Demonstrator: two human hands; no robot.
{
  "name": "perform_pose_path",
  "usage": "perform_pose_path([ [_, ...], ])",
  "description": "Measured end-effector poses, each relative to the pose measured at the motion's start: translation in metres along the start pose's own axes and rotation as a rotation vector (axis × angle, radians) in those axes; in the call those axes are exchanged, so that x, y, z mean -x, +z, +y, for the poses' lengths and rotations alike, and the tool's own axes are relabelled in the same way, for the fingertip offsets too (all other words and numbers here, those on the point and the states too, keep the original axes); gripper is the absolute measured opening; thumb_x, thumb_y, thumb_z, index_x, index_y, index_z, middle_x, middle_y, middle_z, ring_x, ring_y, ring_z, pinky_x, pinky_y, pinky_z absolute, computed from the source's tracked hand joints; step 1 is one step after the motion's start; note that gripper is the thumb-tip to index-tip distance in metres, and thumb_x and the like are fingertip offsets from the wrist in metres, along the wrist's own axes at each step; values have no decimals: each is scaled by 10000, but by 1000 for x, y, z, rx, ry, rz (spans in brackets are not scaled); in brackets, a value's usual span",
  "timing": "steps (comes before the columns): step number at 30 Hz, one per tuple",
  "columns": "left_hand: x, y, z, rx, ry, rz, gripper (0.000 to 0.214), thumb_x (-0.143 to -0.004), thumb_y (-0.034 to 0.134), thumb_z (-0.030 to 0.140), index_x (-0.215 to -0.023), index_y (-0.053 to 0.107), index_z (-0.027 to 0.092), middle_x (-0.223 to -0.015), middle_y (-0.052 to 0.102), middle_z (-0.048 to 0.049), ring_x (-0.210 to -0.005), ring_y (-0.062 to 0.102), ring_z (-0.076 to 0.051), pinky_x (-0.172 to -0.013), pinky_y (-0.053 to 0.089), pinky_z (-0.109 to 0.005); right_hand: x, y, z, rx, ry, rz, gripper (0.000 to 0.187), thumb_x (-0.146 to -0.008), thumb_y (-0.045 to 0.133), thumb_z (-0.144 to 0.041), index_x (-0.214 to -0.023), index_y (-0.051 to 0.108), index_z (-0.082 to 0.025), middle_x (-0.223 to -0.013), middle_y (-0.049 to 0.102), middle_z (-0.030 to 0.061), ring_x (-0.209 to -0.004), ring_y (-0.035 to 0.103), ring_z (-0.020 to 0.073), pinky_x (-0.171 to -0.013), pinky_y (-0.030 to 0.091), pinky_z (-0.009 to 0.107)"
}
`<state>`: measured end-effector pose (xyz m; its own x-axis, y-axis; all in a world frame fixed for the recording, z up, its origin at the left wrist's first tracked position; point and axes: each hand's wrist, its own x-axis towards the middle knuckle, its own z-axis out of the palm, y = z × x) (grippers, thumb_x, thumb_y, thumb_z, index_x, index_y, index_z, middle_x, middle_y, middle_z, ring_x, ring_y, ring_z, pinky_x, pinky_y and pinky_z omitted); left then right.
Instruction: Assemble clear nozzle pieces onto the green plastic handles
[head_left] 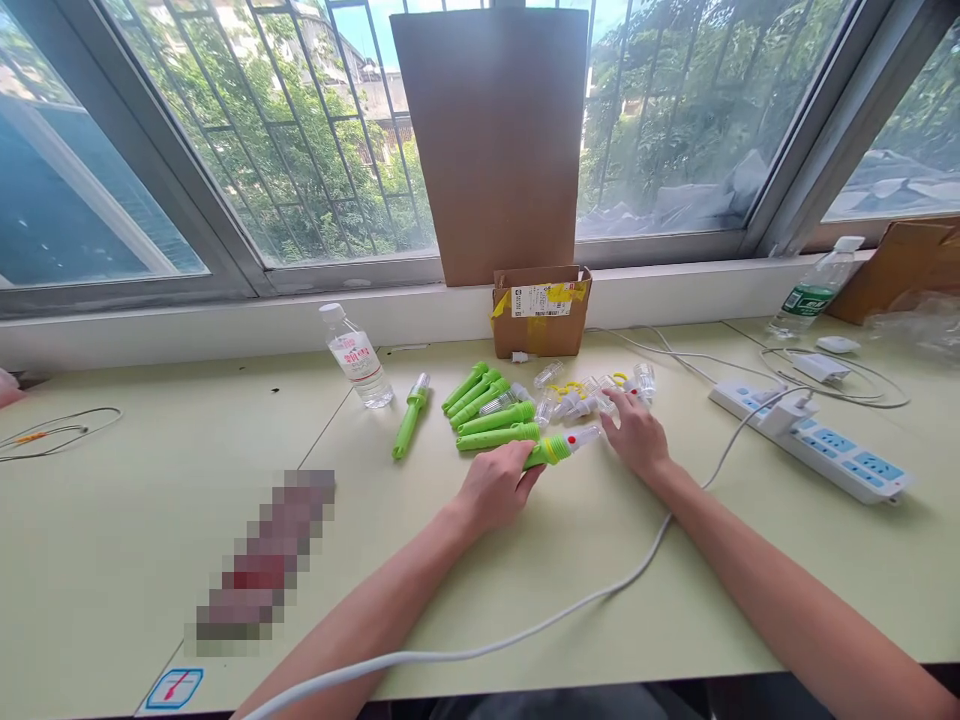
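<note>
My left hand (499,485) is closed around a green ribbed plastic tube (551,452) that looks like a small torch. A clear tip with a red spot points right from its end. My right hand (636,435) reaches into a cluster of clear plastic caps (547,405), its fingers apart beside the parts; the fingertips are partly hard to make out. Among the caps lie yellow rings (574,388). Several green tubes (495,415) lie just beyond my left hand. Apart from them, to the left, rests a green tube with a clear tip (411,420).
A small cardboard box (541,335) stands at the back, near a water bottle (356,360). On the right are a power strip (817,440) and another bottle (814,290). A white cable (585,603) crosses in front of my arms. A pixelated object (262,560) lies left.
</note>
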<state>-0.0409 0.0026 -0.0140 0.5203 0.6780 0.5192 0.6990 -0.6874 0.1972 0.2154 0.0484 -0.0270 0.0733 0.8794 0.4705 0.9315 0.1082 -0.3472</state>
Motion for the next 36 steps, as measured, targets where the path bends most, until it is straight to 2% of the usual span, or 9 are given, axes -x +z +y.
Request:
perform_pose_path([
  [9,0,-1,1,-17,-4,-16,215,-904,477,317,-1046,553,174,-867,686,-53,-744,655,-191,-624,490,-284,-5,3,-3,106,84,-75,398,-885,436,-269,-1271,507,-198,-1206,591,125,-930,619,274,-641,478,344],
  [14,0,0,0,-16,6,-11,228,-905,477,312,-1066,544,165,-905,691,-61,-771,659,-202,-633,493,-297,-5,2,-4,136,56,-141,401,-892,434,-285,-1284,517,-261,-1142,615,109,-837,633,253,-590,449,321],
  [19,0,0,0,-23,12,-19,210,-907,476,319,-1030,548,165,-878,687,-56,-739,653,-197,-600,477,-292,-6,3,-3,165,64,-190,340,-899,435,-272,-1200,592,-283,-1060,645,89,-805,629,228,-587,420,294],
  [23,-1,0,1,-30,10,-13,203,-907,474,316,-1019,552,166,-861,683,-50,-726,649,-190,-591,471,-285,-6,6,-1,153,103,-110,315,-884,480,-302,-1168,613,-275,-1005,654,78,-778,620,219,-574,398,278],
  [27,-1,0,1,-31,9,-12,210,-907,472,318,-1028,554,167,-866,685,-52,-731,651,-186,-597,475,-279,-6,6,-3,60,100,56,314,-857,507,-335,-1139,613,-244,-983,656,75,-739,611,211,-562,389,274],
  [29,-1,0,1,-35,0,-14,216,-908,469,323,-1039,554,173,-875,687,-52,-744,653,-186,-599,478,-274,-6,3,-6,-48,105,170,303,-850,499,-355,-1093,614,-217,-908,657,64,-693,604,196,-556,391,271],
  [32,-1,0,0,-52,-27,-22,216,-908,466,332,-1037,554,183,-881,688,-48,-750,653,-186,-595,478,-270,-5,-3,-8,-261,156,332,296,-843,480,-393,-1004,599,-175,-654,593,11,-565,555,168,-544,396,271],
  [34,-1,0,0,-65,-41,-27,211,-906,468,330,-1031,553,182,-879,688,-45,-747,652,-188,-595,476,-272,-4,-6,-8,-418,181,366,263,-846,461,-399,-911,584,-176,-519,487,-38,-477,484,147,-505,378,264],
  [36,-2,0,-1,-73,-47,-29,207,-902,477,324,-1027,551,176,-872,685,-43,-746,651,-193,-598,473,-277,-3,-7,-7,-600,145,307,248,-864,419,-398,-836,550,-189,-470,401,-66,-423,415,129,-445,337,248],
])
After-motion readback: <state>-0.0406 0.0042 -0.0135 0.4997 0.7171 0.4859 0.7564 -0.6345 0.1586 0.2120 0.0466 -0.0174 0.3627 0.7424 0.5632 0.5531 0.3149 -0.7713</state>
